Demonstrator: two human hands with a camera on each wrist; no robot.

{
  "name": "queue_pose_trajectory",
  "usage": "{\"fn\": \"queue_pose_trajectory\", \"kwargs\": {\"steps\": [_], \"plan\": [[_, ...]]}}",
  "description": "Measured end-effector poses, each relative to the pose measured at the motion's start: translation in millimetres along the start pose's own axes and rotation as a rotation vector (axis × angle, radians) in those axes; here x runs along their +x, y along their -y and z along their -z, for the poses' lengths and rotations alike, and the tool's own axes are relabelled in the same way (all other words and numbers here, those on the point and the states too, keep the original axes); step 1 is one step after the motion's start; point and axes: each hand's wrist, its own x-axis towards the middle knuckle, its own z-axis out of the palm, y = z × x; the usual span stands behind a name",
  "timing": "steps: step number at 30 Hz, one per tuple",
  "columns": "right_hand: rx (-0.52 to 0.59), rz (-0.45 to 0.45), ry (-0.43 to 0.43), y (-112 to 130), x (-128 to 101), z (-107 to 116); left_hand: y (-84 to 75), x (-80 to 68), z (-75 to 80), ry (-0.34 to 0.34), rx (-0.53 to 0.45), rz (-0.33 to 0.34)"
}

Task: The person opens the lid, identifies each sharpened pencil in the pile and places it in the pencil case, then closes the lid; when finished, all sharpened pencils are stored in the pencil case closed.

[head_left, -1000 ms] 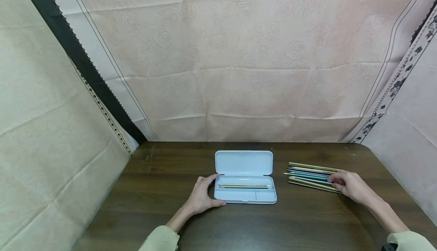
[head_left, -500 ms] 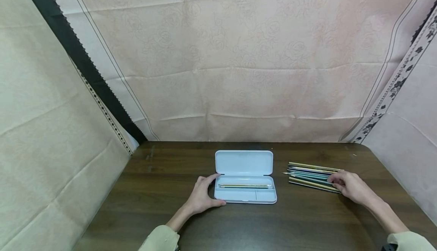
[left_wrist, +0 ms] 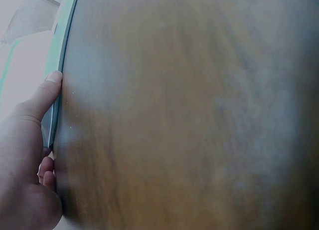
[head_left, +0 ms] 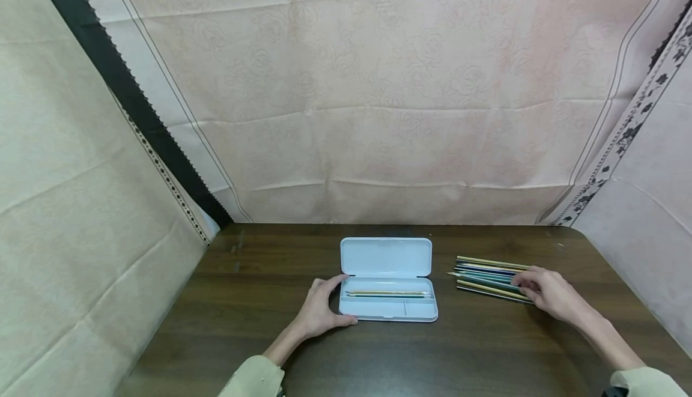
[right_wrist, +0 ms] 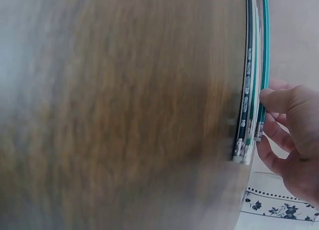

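My left hand (head_left: 320,311) grips the open pencil case (head_left: 387,281) while my right hand (head_left: 547,293) pinches a green pencil (right_wrist: 262,65) from the pile (head_left: 489,278).

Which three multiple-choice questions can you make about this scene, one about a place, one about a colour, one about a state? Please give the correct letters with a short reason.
1. Where does the loose pile of pencils lie on the table?
A. Right of the pencil case
B. Left of the pencil case
C. On the case lid

2. What colour is the pencil case?
A. Black
B. Red
C. White

3. In what state is the pencil case?
A. Closed
B. Open, with pencils inside
C. Open and upside down

Answers:
1. A, the head view shows the pile right of the case, under the fingers of the right hand.
2. C, both lid and tray look white.
3. B, the lid lies folded back and a few pencils lie in the long compartment, while the left hand holds the left end of the case.
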Motion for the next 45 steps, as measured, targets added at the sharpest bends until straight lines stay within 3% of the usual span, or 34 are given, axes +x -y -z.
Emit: {"fn": "queue_pose_trajectory", "kwargs": {"steps": [25, 45], "plan": [[0.085, 0.216, -0.073, 43.5, 29.1, -15.9, 0.7, 0.6, -0.9, -0.003, 0.0, 0.001], [0.122, 0.159, 0.026, 75.3, 52.7, -33.8, -0.5, 0.5, 0.3, 0.008, -0.008, 0.011]]}}
